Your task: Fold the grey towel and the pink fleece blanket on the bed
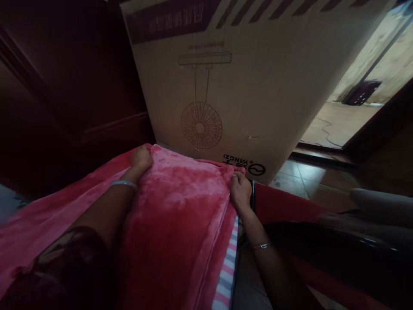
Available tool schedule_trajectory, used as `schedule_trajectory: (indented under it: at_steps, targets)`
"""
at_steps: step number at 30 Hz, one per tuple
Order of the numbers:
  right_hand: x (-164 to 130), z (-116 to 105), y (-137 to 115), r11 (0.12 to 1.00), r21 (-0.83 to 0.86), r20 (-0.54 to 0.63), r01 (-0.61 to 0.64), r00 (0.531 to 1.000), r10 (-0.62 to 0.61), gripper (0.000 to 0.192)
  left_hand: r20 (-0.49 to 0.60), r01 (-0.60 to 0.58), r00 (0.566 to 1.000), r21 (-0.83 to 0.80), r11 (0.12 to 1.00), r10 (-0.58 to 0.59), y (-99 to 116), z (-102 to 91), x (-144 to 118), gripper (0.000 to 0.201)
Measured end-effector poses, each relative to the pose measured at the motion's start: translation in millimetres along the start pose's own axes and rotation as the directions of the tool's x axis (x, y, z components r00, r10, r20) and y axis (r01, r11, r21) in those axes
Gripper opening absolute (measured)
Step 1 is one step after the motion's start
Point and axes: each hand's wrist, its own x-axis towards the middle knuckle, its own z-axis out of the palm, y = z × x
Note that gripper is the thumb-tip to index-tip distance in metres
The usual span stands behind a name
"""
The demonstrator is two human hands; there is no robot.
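Note:
A red plush blanket (180,202) lies spread in front of me, folded over in layers. My left hand (141,159) grips its far edge at the left, fingers closed and partly hidden. At the far right corner, my right hand (241,189) is closed around the blanket's edge. Beneath the right side shows a striped cloth (227,262) in grey, white and pink. A pale bangle circles the left wrist, and a thin bracelet the right one.
A large cardboard box (264,94) with a printed fan drawing stands right behind the blanket. Dark wooden panelling (71,86) rises at left. To the right are a tiled floor (293,176), a doorway, and a dark suitcase (362,92) beyond it. A glossy black curved object (348,241) sits at lower right.

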Motion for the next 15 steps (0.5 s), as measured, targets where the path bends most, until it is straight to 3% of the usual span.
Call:
schedule_trajectory:
  at_steps: [2, 4, 5, 6, 7, 9, 12, 15]
  targets:
    - [0.4, -0.3, -2.6, 1.0, -0.004, 0.026, 0.001, 1.0, -0.001, 0.03, 0.02, -0.154, 0.988, 0.015, 0.988, 0.153, 26.1, -6.2, -24.7, 0.039]
    - [0.2, -0.9, -6.0, 1.0, -0.018, 0.051, -0.016, 0.999, 0.017, 0.034, 0.111, -0.314, 0.943, -0.03, 0.949, 0.315, 53.1, -8.0, -62.6, 0.038]
    - [-0.1, -1.3, -7.9, 0.999, -0.028, 0.063, -0.024, 0.998, 0.026, 0.036, 0.169, -0.408, 0.894, -0.081, 0.91, 0.416, 64.5, -7.9, -85.9, 0.037]
    - [-0.3, -1.6, -9.8, 0.999, -0.04, 0.075, -0.031, 0.997, 0.034, 0.037, 0.232, -0.534, 0.795, -0.173, 0.828, 0.561, 73.1, -7.5, -111.4, 0.04]
    - [-0.6, -1.9, -11.4, 0.998, -0.052, 0.086, -0.038, 0.995, 0.042, 0.038, 0.265, -0.59, 0.732, -0.214, 0.779, 0.627, 78.3, -7.3, -138.1, 0.043]
    - [-1.0, -2.3, -13.8, 0.996, -0.081, 0.117, -0.043, 0.992, 0.052, 0.038, 0.278, -0.646, 0.667, -0.246, 0.722, 0.691, 77.4, -7.5, -191.9, 0.053]
    - [-0.7, -2.7, -14.6, 0.989, -0.14, 0.153, -0.05, 0.986, 0.072, 0.034, 0.256, -0.626, 0.694, -0.249, 0.739, 0.673, 54.0, -8.5, -262.9, 0.062]
    - [1.3, -3.2, -14.6, 0.985, -0.163, 0.16, -0.057, 0.984, 0.083, 0.029, 0.322, -0.596, 0.705, -0.215, 0.773, 0.633, 26.7, -9.2, -314.1, 0.073]
